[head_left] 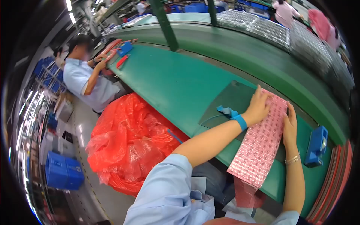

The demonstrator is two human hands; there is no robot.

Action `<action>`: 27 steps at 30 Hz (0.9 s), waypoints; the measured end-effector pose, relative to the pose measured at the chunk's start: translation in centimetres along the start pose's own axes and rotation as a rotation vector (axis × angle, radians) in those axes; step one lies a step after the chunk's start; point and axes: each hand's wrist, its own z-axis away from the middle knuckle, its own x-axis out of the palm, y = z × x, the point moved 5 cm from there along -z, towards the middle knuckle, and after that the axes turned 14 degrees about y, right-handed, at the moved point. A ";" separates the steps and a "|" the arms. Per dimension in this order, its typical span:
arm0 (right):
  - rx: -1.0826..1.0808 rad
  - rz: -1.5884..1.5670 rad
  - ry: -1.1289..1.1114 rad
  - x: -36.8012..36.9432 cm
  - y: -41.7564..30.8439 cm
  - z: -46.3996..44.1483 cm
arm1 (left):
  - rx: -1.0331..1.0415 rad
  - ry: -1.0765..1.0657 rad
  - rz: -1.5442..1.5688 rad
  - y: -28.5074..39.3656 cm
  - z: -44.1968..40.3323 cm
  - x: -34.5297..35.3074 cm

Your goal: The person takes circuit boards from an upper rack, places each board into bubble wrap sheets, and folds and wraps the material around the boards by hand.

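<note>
A long strip of pink bubble wrap lies slantwise over the green table, its near end reaching past the front edge. Thin pink film hangs below that end. My left hand, with a blue strap at the wrist, grips the far part of the wrap from the left, fingers lying over it. Along the right edge, my right hand holds the wrap between thumb and fingers. Whether anything is inside the wrap cannot be seen. A dark mat lies partly under the left hand.
A blue tape dispenser stands right of my right hand. Stacked reddish sheets are at the far right. A large red plastic bag bulges beside the green table. A co-worker handles pink material at the table's far end.
</note>
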 end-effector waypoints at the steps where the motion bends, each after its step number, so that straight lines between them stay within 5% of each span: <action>1: -0.154 -0.087 0.002 5.1 -2.3 -4.3 | 0.160 0.066 -0.038 -1.5 -7.0 -3.8; 3: -0.287 -0.179 -0.003 8.5 -8.2 -8.2 | 0.255 0.071 -0.035 1.5 -15.3 -7.4; 4: -0.372 -0.220 0.016 17.7 -0.4 -14.4 | 0.325 0.064 -0.020 -10.2 -20.8 -8.7; 11: -0.525 -0.150 0.016 22.9 -4.0 -23.6 | 0.547 0.057 -0.405 -9.8 -32.1 -10.1; 16: -0.729 0.243 0.161 24.4 -4.3 -26.0 | 0.636 0.185 -0.352 -11.5 -35.5 -9.8; 20: -0.885 0.259 0.167 24.8 -5.7 -26.1 | 0.975 0.064 -0.385 -10.0 -36.0 -9.3; 27: -0.974 0.509 0.100 24.5 -4.3 -27.6 | 0.964 0.000 -0.448 -11.9 -37.0 -7.2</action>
